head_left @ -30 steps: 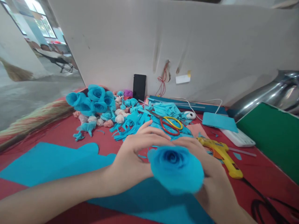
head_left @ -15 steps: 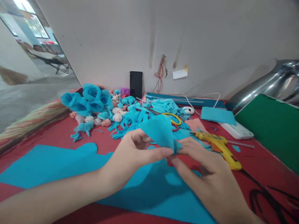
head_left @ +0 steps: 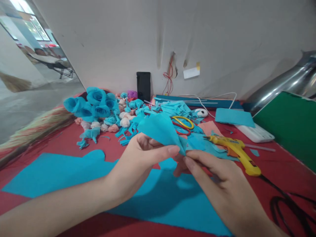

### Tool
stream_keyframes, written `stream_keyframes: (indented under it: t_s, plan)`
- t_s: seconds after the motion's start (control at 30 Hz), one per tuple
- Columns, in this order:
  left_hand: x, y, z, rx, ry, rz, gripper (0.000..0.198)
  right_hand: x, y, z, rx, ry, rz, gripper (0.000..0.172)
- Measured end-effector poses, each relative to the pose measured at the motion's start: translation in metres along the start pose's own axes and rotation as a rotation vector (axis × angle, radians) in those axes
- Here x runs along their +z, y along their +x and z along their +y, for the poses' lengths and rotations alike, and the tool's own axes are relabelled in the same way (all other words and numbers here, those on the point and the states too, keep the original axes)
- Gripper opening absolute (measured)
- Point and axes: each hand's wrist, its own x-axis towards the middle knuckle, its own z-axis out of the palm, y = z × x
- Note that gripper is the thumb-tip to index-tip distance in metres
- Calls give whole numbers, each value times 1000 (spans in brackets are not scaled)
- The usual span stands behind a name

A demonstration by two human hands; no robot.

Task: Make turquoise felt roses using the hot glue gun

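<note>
A blue paper rose (head_left: 161, 130) is tipped away from me, its outer petals and pointed base showing. My left hand (head_left: 140, 161) pinches that base between thumb and fingers. My right hand (head_left: 217, 184) meets it from the right, fingertips closed on the same base. Both hands hover over a large blue paper sheet (head_left: 61, 171) spread on the red table (head_left: 276, 171).
Finished blue roses (head_left: 95, 103) and small pale buds lie at the back left, cut blue strips (head_left: 148, 121) and scissors (head_left: 181, 123) behind my hands. A yellow glue gun (head_left: 237, 153) with black cord lies right. A phone (head_left: 143, 86) leans on the wall; green board (head_left: 288, 126) far right.
A second ago the rose's open face pointed at me; both hands have turned it over so its base faces me, and they now pinch that base.
</note>
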Motion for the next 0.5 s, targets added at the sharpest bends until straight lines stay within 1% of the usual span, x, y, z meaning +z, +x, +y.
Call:
stream_keyframes:
  t_s: [0.3,0.43,0.5]
  plan:
    - [2,-2,1,13,-113,-22,42,3,1,0,11,35,-34,19]
    - [3,-3,1,19,-197,-103,43,4,0,2,-2,21,-32,19]
    - [3,-3,1,24,-230,-114,45,5,-1,3,0,23,-59,19]
